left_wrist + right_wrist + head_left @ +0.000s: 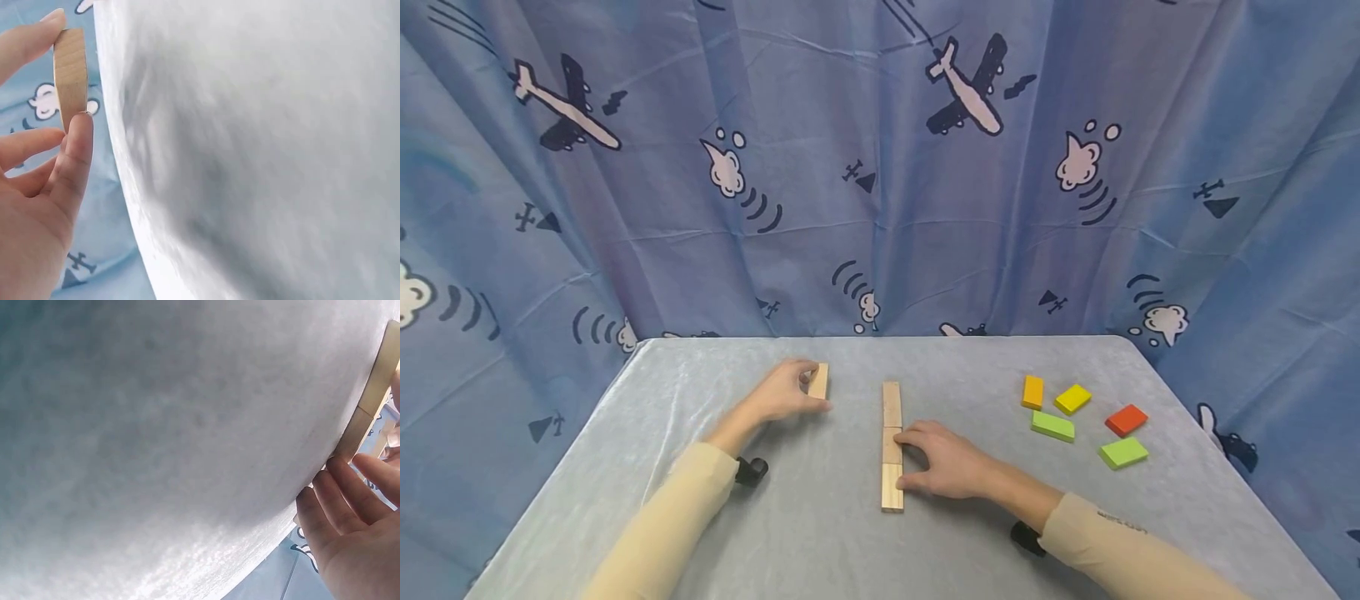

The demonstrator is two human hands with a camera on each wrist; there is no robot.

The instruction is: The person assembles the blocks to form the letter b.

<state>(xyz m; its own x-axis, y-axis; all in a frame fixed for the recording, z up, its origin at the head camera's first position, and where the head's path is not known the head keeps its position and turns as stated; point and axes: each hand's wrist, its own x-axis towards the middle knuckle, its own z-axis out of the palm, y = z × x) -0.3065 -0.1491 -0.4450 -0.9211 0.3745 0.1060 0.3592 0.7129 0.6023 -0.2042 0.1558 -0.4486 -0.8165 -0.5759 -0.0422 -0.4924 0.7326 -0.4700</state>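
At the wooden row's [891,450] ten o'clock, your left hand [784,392] pinches a block [819,382]; at three, your right hand [953,461], loosely spread, touches the row.

One pale wooden block [819,383] is held left of three wooden blocks [890,452] lying end to end.

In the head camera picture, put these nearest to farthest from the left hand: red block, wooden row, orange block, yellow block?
1. Wooden row, right of the left hand.
2. Orange block, farther right.
3. Yellow block, right of orange.
4. Red block, rightmost here.
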